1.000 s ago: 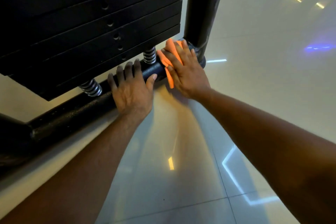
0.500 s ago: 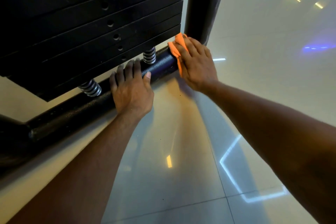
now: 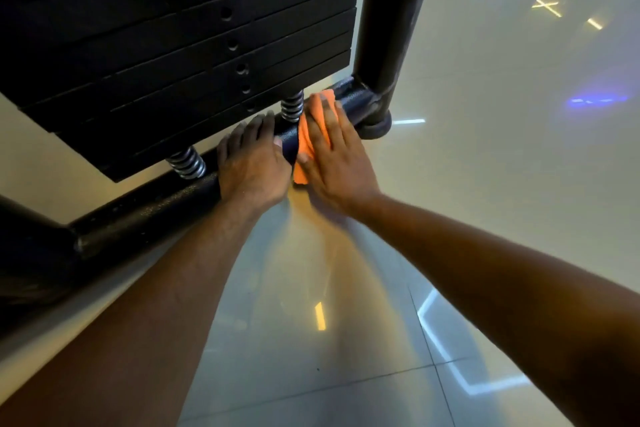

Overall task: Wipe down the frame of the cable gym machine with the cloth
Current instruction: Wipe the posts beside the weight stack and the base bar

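Observation:
The black bottom bar of the cable machine frame runs low across the floor from lower left to upper right and meets a black upright post at a round foot. My right hand lies flat with straight fingers on an orange cloth, pressing it over the bar just left of the post joint. My left hand rests on the bar right beside it, fingers draped over the top. Most of the cloth is hidden under my right hand.
A black weight stack sits just above the bar on two metal springs. The post's round foot stands on glossy pale floor tiles that stretch to the right and towards me.
My right hand slid the cloth along the bar to the post joint, then back left, close to my left hand. The left hand stayed on the bar.

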Motion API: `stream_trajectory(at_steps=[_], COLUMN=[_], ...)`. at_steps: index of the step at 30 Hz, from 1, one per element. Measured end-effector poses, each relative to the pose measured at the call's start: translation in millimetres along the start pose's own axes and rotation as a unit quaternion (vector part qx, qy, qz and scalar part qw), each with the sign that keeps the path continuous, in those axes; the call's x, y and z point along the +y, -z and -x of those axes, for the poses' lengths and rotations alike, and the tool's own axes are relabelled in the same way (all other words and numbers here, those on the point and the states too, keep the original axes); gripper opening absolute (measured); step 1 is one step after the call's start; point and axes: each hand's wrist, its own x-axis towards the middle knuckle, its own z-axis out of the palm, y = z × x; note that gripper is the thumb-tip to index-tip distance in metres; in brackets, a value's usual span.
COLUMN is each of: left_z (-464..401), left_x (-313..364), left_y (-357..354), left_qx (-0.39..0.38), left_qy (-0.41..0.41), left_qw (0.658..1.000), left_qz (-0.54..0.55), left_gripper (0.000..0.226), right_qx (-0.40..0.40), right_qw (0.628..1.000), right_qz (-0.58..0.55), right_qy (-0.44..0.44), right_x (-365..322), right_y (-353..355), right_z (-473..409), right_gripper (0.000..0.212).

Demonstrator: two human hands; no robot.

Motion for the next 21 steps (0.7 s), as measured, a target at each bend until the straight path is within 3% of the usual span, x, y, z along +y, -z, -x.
stream_trajectory(at_steps=[7,10,13,17,21], left_z=[-8,-10,-10,-10,-11], left_x=[-17,-16,-14,-16,-15], left_y=[23,21,17,19,22], left_qx=[-0.051,-0.052,-0.042,-0.056,-0.069], left_qy=[0.002,-0.001,-0.017,-0.015,-0.013], left_qw=[0.997,0.997,0.998,0.997,0.996], left_qz=[0.054,0.058,0.038,0.044,0.049], left_gripper=[0.053,0.055,0.056,0.055,0.055], right_qx=[-0.014,0.028,0.028,-0.009,0.013], right_qw=[0.998,0.994,0.995,0.998,0.991], right_qz=[0.006,-0.02,-0.041,-0.034,-0.078], right_qy=[-0.068,-0.107,-0.084,-0.052,-0.106], right_x=[52,17,-16,25,26], right_y=[-6,-22,-35,-19,-21], right_z=[-13,-8,1,-7,-10], right_gripper=[0.069,0.065,0.068,0.07,0.066])
